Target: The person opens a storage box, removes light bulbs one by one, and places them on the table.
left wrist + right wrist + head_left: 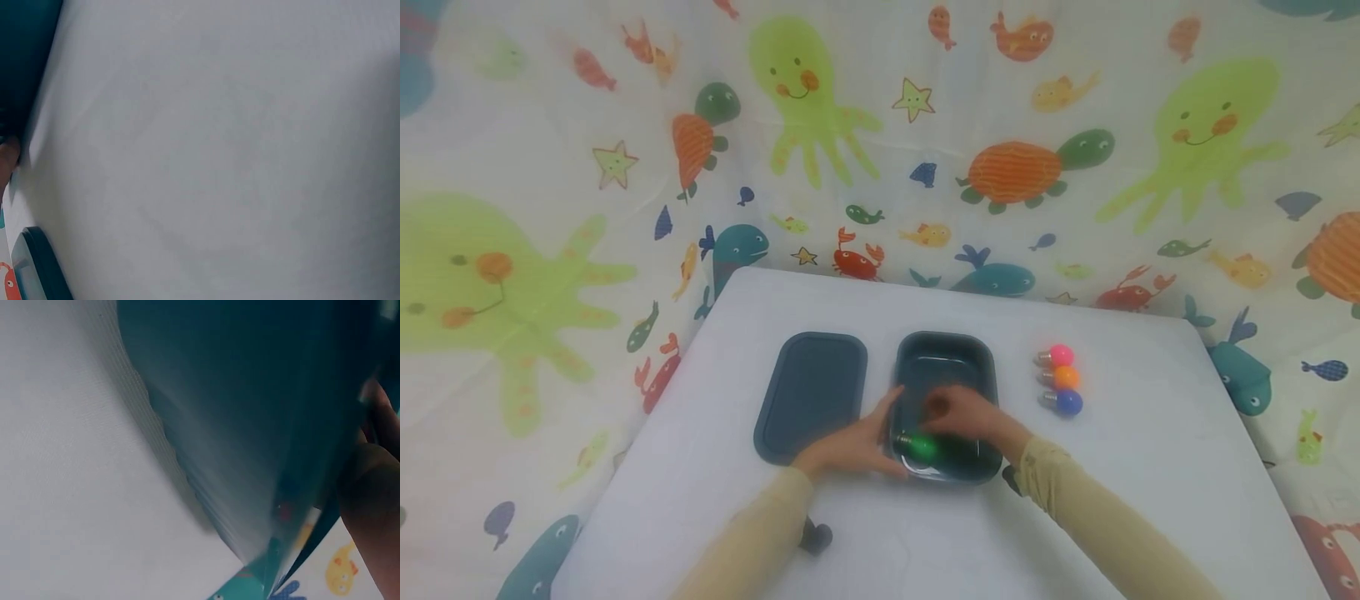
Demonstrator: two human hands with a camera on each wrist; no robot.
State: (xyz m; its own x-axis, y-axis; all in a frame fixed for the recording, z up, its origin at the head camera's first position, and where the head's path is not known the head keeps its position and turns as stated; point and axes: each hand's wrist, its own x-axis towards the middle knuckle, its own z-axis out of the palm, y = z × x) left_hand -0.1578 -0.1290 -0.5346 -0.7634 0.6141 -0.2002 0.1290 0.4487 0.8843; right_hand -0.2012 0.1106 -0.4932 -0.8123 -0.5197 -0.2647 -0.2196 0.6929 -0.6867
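A dark teal rectangular container (946,348) stands on the table, with a green light bulb (922,447) lying inside near its front left corner. My left hand (853,446) rests against the container's left wall, fingers and thumb spread apart. In the left wrist view only a fingertip (7,156) shows beside the container wall. Over the inside of the container is my right hand (962,412), blurred, its fingers loosely bent just above the green bulb with nothing visible between them. In the right wrist view the container's outer wall (212,406) hides part of those fingers.
A flat teal lid (812,392) lies left of the container. To the right, pink (1061,356), orange (1067,377) and blue (1069,402) bulbs lie in a column on the white table (910,542). A curtain printed with sea animals hangs behind.
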